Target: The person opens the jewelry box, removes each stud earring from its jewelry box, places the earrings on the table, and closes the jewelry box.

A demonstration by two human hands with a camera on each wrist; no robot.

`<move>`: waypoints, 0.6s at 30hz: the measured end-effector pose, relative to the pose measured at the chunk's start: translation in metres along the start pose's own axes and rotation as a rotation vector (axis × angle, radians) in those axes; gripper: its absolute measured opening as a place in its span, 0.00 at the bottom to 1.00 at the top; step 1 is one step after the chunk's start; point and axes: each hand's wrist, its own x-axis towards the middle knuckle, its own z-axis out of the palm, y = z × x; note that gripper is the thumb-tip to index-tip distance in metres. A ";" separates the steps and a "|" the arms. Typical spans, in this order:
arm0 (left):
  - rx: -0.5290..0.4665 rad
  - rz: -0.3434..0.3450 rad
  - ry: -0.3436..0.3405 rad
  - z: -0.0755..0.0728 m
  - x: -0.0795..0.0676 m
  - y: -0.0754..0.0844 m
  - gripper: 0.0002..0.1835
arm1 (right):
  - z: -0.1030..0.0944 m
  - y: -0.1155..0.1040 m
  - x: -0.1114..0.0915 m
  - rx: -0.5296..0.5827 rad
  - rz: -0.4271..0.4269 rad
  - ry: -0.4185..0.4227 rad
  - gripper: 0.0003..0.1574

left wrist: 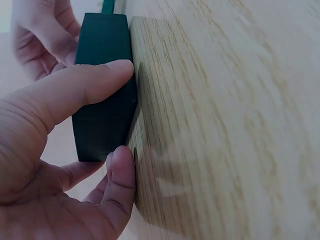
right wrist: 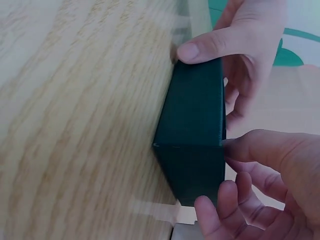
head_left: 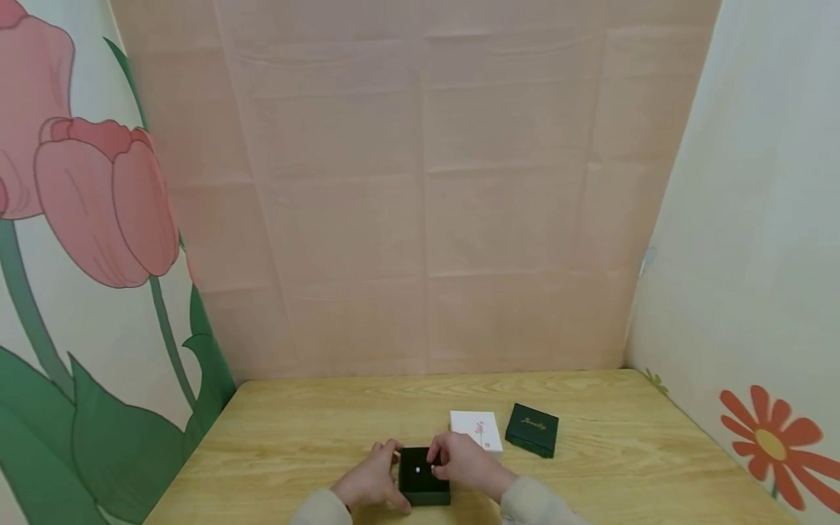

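A dark green jewelry box (head_left: pixel 424 499) with a black insert sits low on the table in the head view. Its near side shows in both wrist views. One small white stud earring (head_left: pixel 417 470) stands out against the insert. My left hand (head_left: pixel 375 477) grips the box from the left, thumb (left wrist: pixel 107 82) against its near side. Over the right part of the insert, my right hand (head_left: pixel 462 461) pinches a second small pale stud earring; its fingertips mostly hide it. In the right wrist view, the right thumb (right wrist: pixel 257 147) is at the box's top edge.
Behind the right hand lies a white card (head_left: pixel 467 421) with a pink flower print. To its right is the dark green lid (head_left: pixel 533 436) with gold lettering. The wooden table (head_left: pixel 315 415) meets a pinkish sheet (head_left: pixel 420 219) at the back and patterned side panels.
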 end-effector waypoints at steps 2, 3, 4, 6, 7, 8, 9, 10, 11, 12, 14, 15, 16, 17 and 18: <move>-0.004 -0.014 -0.008 0.000 0.000 0.000 0.43 | 0.001 0.000 -0.001 -0.013 -0.001 0.001 0.09; -0.006 -0.017 -0.010 0.000 0.000 0.000 0.43 | 0.001 0.000 -0.002 -0.016 0.002 0.003 0.10; -0.003 -0.016 -0.009 0.000 0.000 0.000 0.43 | 0.001 0.000 -0.002 -0.017 0.008 0.004 0.10; -0.002 -0.012 -0.007 0.000 0.000 0.000 0.42 | 0.002 -0.001 -0.003 -0.016 0.022 0.003 0.11; -0.001 -0.007 -0.004 0.001 0.000 0.000 0.43 | 0.002 -0.001 -0.003 -0.015 0.026 0.005 0.11; 0.000 -0.003 -0.002 0.001 0.000 0.000 0.43 | 0.002 -0.001 -0.004 -0.006 0.032 0.010 0.11; 0.001 -0.001 0.000 0.001 0.000 0.001 0.43 | 0.002 -0.001 -0.004 -0.009 0.033 0.013 0.12; 0.001 0.000 0.001 0.001 0.000 0.001 0.43 | 0.002 -0.001 -0.004 -0.010 0.035 0.015 0.12; -0.002 0.000 0.001 0.001 0.000 0.001 0.43 | 0.002 -0.001 -0.003 -0.012 0.032 0.018 0.12; -0.003 0.003 0.001 0.001 0.000 0.000 0.43 | 0.003 -0.001 -0.003 -0.015 0.031 0.018 0.13; 0.000 0.007 0.003 0.001 0.000 0.000 0.43 | 0.003 -0.001 -0.003 -0.024 0.031 0.020 0.13; 0.001 0.008 0.004 0.001 0.000 0.000 0.43 | 0.003 0.000 -0.003 -0.030 0.032 0.020 0.13; 0.002 0.013 0.005 0.001 0.000 0.000 0.43 | 0.004 0.000 -0.002 -0.034 0.032 0.020 0.13; 0.005 0.017 0.008 0.002 0.000 -0.001 0.43 | 0.004 0.001 -0.002 -0.042 0.032 0.021 0.13; 0.008 0.021 0.010 0.001 0.000 0.000 0.43 | 0.005 0.001 -0.002 -0.046 0.033 0.019 0.13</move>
